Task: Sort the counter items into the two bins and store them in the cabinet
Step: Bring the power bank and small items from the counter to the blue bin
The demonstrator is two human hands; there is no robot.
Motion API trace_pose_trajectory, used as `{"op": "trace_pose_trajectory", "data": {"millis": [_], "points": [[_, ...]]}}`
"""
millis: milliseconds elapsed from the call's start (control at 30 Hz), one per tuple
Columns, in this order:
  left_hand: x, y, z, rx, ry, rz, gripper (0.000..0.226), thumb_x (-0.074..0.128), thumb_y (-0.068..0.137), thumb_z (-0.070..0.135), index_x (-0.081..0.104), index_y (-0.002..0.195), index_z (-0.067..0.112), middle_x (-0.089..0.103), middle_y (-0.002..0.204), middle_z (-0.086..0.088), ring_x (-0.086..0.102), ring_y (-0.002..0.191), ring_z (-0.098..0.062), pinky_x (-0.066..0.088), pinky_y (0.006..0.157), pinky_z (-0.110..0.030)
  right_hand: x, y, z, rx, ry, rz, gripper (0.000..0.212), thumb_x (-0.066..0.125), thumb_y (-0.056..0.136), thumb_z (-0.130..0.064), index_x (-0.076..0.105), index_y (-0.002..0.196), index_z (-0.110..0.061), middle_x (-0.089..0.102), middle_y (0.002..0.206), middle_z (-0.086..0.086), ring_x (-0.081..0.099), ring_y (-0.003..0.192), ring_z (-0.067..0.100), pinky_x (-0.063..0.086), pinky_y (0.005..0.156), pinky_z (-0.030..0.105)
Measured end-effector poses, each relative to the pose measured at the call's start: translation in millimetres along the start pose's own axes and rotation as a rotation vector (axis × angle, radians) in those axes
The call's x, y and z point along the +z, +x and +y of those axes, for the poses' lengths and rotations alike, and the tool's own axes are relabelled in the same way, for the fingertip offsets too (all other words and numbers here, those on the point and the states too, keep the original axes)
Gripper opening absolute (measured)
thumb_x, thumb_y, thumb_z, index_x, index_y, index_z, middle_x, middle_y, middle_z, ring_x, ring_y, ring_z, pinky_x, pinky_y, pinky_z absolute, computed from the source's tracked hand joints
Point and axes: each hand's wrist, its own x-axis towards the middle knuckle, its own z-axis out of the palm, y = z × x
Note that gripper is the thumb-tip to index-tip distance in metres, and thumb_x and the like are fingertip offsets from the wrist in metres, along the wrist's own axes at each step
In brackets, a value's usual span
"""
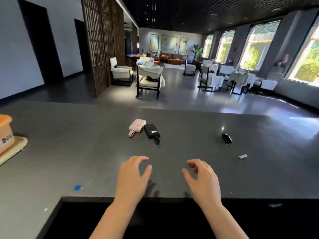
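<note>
A pink power bank [137, 125] with a short strap lies on the dark counter [86, 144], touching a black power bank [151, 131] to its right. Farther right rests a small black key fob [227, 138], and nearer the front edge a tiny silver stick [243, 156]. An orange bin [5, 133] stands at the far left edge, cut off by the frame. My left hand [133, 176] and my right hand [203, 180] hover side by side over the counter, short of the power banks, fingers spread and curled, holding nothing.
A pale lid or tray [15, 149] lies under the orange bin. A blue tape mark [77, 187] sits on the counter at front left. Beyond the counter is a lounge with chairs [149, 80] and tables. The counter's front edge drops into dark space below my forearms.
</note>
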Motion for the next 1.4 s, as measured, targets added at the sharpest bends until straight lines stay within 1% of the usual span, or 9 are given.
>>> {"op": "trace_pose_trajectory", "data": {"millis": [200,367,467,633,800,1033,1200,1333,1400], "points": [[47,40,-1,-0.083,0.017,0.054,0.022,0.061,0.089,0.031,0.060,0.111,0.031,0.053,0.108,0.021,0.050,0.107,-0.003,0.039,0.093,-0.024,14,66,33,-0.058,0.003,-0.092,0.018,0.067,0.085,-0.031,0.061,0.102,-0.029,0.056,0.096,-0.021,0.052,0.091,0.006,0.044,0.086,0.029],[51,83,-34,-0.168,0.111,0.077,0.022,0.061,0.088,0.027,0.062,0.111,0.027,0.058,0.112,0.013,0.054,0.109,-0.010,0.042,0.095,-0.028,66,111,29,-0.080,0.025,-0.177,0.022,0.065,0.085,-0.034,0.059,0.106,-0.029,0.054,0.096,-0.021,0.051,0.094,0.007,0.042,0.084,0.027],[57,125,-60,-0.205,0.151,0.036,0.025,0.061,0.088,0.025,0.061,0.113,0.024,0.059,0.117,0.008,0.053,0.113,-0.014,0.041,0.095,-0.028,106,141,24,-0.054,-0.005,-0.221,0.029,0.064,0.085,-0.036,0.058,0.112,-0.027,0.057,0.106,-0.015,0.051,0.102,0.012,0.042,0.086,0.028],[68,200,-90,-0.165,0.174,-0.078,0.031,0.061,0.088,0.031,0.058,0.118,0.025,0.056,0.123,0.009,0.051,0.116,-0.012,0.039,0.095,-0.027,160,191,11,0.048,-0.025,-0.272,0.031,0.062,0.085,-0.036,0.056,0.114,-0.031,0.057,0.111,-0.014,0.049,0.109,0.012,0.042,0.082,0.027],[74,277,-117,-0.084,0.211,-0.089,0.034,0.062,0.085,0.028,0.059,0.118,0.022,0.057,0.120,0.006,0.050,0.114,-0.018,0.038,0.091,-0.026,197,238,-6,0.072,-0.047,-0.223,0.030,0.062,0.083,-0.035,0.056,0.112,-0.033,0.055,0.110,-0.016,0.047,0.108,0.012,0.041,0.076,0.025],[114,346,-159,-0.089,0.290,-0.131,0.043,0.062,0.081,0.035,0.051,0.120,0.021,0.044,0.132,0.006,0.039,0.120,-0.020,0.035,0.097,-0.029,254,279,-6,0.114,-0.187,-0.343,0.064,0.058,0.081,-0.052,0.036,0.137,-0.031,0.040,0.134,-0.012,0.035,0.126,0.013,0.037,0.098,0.026],[140,374,-177,-0.166,0.334,-0.193,0.040,0.063,0.079,0.037,0.048,0.112,0.020,0.043,0.126,0.004,0.039,0.119,-0.023,0.039,0.094,-0.030,286,290,-2,0.162,-0.187,-0.244,0.074,0.063,0.074,-0.055,0.037,0.139,-0.029,0.040,0.135,-0.014,0.036,0.126,0.009,0.035,0.101,0.026],[151,378,-184,-0.215,0.366,-0.151,0.067,0.065,0.074,0.041,0.038,0.132,0.021,0.041,0.131,-0.001,0.039,0.117,-0.026,0.040,0.094,-0.033,299,294,4,0.207,-0.227,-0.212,0.089,0.065,0.068,-0.059,0.035,0.142,-0.020,0.045,0.133,-0.007,0.038,0.125,0.014,0.038,0.098,0.025],[150,381,-185,-0.253,0.343,-0.167,0.074,0.067,0.071,0.039,0.036,0.134,0.018,0.042,0.132,-0.003,0.039,0.116,-0.026,0.040,0.093,-0.033,298,298,4,0.243,-0.224,-0.235,0.089,0.067,0.064,-0.061,0.040,0.138,-0.019,0.046,0.126,-0.005,0.038,0.122,0.016,0.040,0.096,0.026]]}}
